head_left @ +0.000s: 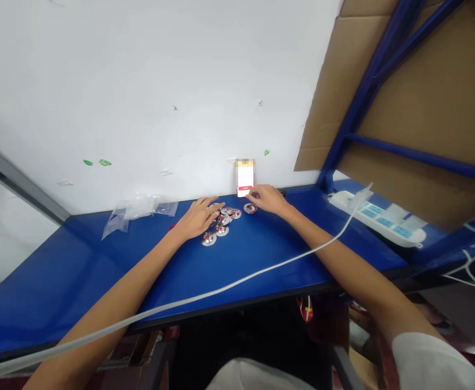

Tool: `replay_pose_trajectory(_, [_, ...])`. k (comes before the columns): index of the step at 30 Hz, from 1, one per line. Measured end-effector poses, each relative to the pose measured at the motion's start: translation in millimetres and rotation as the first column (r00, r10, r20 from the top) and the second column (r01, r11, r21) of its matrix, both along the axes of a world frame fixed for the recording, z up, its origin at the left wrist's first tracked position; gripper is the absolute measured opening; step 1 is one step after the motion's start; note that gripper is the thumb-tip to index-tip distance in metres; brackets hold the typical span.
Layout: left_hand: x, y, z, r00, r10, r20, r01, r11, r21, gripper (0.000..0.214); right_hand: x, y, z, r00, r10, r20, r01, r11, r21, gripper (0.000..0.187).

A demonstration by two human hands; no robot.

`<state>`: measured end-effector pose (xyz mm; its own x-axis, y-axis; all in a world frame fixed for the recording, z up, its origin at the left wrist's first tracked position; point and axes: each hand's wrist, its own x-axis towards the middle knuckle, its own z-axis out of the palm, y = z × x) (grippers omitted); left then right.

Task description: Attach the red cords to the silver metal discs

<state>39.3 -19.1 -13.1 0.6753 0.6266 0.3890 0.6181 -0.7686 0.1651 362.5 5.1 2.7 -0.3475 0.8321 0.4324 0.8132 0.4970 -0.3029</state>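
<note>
Several shiny round metal discs with red marks (221,230) lie in a loose, overlapping cluster on the blue tabletop. My left hand (199,218) rests over the left side of this cluster, its fingers stretched out and apart, hiding some of the discs. To the right, a single round metal piece (250,208) lies apart from the others. Just above it is my right hand (268,199), fingers bent and pressed together beside the lower edge of a phone (245,176). Whatever the right fingertips hold, if anything, is too small to see. The phone leans upright against the white wall, its screen lit.
Crumpled clear plastic bags (140,207) lie by the wall at left. A white power strip (377,216) sits at right beside a blue metal frame (353,103) backed with cardboard. A white cable (221,288) hangs across the view in front of my forearms.
</note>
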Motion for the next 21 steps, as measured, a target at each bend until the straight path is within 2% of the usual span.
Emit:
replay_pose_trajectory(7, [0.1,9.8,-14.0,0.993,0.083,0.08,-0.087,0.996,0.036,0.038,-5.7,-4.5,1.3,1.0,-0.004,-0.005,0.004,1.0,0.024,0.022])
replay_pose_trajectory(12, [-1.7,5.0,-5.0,0.948,0.188,0.258,-0.19,0.982,-0.018,0.032,-8.7,-11.9,4.4,0.999,0.014,-0.032,-0.012,0.998,0.058,0.023])
replay_pose_trajectory(14, [-0.7,-0.6,3.2,0.88,0.242,0.409,-0.2,0.969,-0.144,0.032,-13.1,-16.9,6.4,0.996,0.047,-0.078,-0.04,0.995,0.09,0.023])
replay_pose_trajectory(17, [4.2,-12.4,13.0,0.714,0.305,0.631,-0.06,0.924,-0.379,0.034,-27.2,-27.3,9.2,0.963,0.171,-0.21,-0.155,0.984,0.09,0.022])
replay_pose_trajectory(19, [8.5,-20.5,15.7,0.627,0.342,0.7,0.046,0.881,-0.471,0.036,-40.4,-35.9,10.6,0.906,0.265,-0.331,-0.263,0.963,0.05,0.021])
replay_pose_trajectory(21, [12.5,-27.3,15.6,0.579,0.372,0.725,0.109,0.846,-0.522,0.037,-53.5,-44.6,11.1,0.841,0.329,-0.431,-0.347,0.937,0.037,0.019])
